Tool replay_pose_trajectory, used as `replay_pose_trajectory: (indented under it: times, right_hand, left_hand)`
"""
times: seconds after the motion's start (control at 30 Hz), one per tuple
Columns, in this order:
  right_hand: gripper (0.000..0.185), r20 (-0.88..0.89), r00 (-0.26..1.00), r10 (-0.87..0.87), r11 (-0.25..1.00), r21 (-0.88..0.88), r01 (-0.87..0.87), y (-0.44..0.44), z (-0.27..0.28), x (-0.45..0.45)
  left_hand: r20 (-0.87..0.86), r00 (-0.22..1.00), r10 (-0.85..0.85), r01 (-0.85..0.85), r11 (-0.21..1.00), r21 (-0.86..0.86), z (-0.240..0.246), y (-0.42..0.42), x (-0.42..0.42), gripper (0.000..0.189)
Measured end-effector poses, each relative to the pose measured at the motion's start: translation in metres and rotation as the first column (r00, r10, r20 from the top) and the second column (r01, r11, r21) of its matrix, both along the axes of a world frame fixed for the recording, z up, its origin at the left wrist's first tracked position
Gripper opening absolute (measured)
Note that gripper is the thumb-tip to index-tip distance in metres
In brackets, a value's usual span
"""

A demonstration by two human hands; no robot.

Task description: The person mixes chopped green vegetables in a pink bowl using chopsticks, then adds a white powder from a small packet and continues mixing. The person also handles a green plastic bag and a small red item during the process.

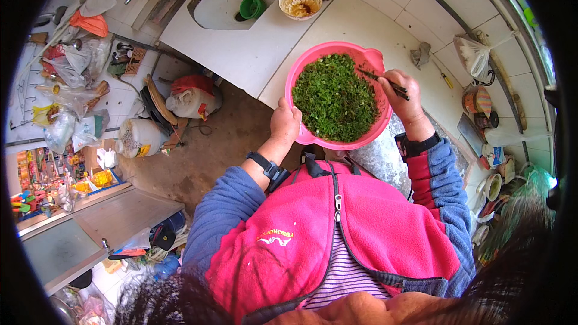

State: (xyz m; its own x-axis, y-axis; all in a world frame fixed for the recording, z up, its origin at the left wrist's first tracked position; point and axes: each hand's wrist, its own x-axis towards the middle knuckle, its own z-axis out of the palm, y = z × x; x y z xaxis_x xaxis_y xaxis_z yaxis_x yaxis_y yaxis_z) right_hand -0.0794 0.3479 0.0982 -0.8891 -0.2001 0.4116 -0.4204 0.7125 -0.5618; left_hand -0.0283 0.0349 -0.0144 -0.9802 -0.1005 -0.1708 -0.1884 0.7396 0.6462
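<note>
A pink plastic basin full of chopped green leaves is in front of me, partly over the counter's edge. My left hand grips its near left rim, by a handle tab. In my right hand is a pair of dark chopsticks, held over the right side of the basin with the tips at the edge of the greens. Reddish-brown seasoning shows among the leaves and on the basin's inner wall.
Beyond the basin, a bowl with pale and brown residue stands beside a sink holding a green strainer or scoop. A grey rag and a screwdriver-like tool lie right. Large plastic jugs stand left.
</note>
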Motion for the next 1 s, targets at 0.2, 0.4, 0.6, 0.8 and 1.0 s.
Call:
replay_pose_trajectory:
  times: [0.2,0.4,0.6,0.8,1.0]
  right_hand:
    - [0.011,0.077,0.996,0.035,0.999,0.032,-0.038,-0.005,-0.012,0.001]
    - [0.008,0.15,0.988,0.038,0.992,-0.128,-0.019,0.005,0.035,0.041]
    - [0.008,0.229,0.878,0.42,0.905,-0.175,-0.387,-0.015,0.059,0.082]
    - [0.01,0.156,0.81,0.565,0.825,-0.091,-0.558,-0.04,-0.008,0.08]
    - [0.013,0.075,0.925,0.373,0.926,0.026,-0.376,-0.018,-0.01,0.062]
  left_hand:
    - [0.016,1.0,0.003,-0.003,1.0,-0.005,0.001,0.0,0.0,0.033]
    - [-0.019,1.0,-0.007,0.007,1.0,-0.018,-0.002,-0.001,0.0,0.035]
    - [-0.023,1.0,-0.005,0.005,1.0,-0.002,-0.003,-0.001,-0.002,0.034]
    - [0.002,0.999,-0.032,0.032,0.999,-0.024,0.0,-0.003,-0.002,0.031]
    - [-0.007,0.999,-0.031,0.031,0.999,0.018,0.003,0.001,0.001,0.029]
